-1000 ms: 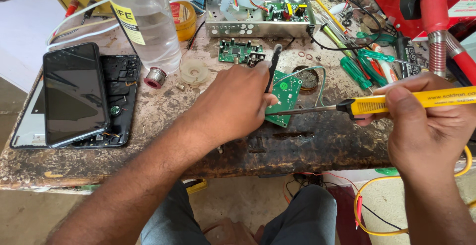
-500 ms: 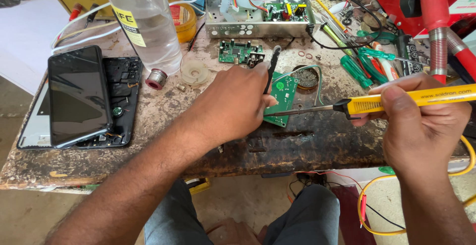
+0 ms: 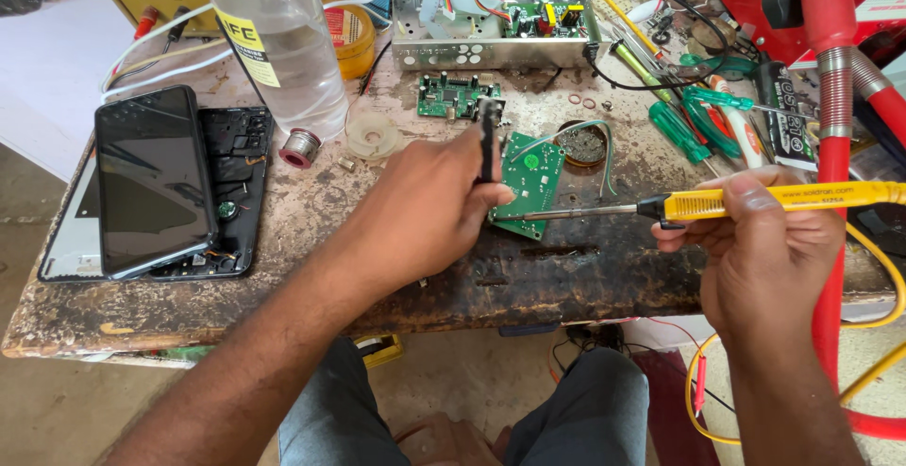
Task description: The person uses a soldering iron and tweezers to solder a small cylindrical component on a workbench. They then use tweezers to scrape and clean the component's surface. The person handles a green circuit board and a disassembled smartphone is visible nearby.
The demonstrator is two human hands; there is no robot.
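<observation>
Green circuit board (image 3: 530,183): light, rigid, fragile; judged best gripped by its edges. It lies tilted on the desk (image 3: 311,211). Left hand (image 3: 425,207) fingers clamp a black tool (image 3: 488,141) against it. Right hand (image 3: 769,240) fingers grip the yellow soldering iron (image 3: 755,202), tip at the board.

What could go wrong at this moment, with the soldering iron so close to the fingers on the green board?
1. The soldering iron in the right hand has its tip at the green circuit board, close to the left hand; a slip might burn a finger.
2. The board is only hand-held, tilted on the bench, so it may shift.
3. The plastic bottle of clear liquid stands near open electronics; a knock could spill it.
</observation>
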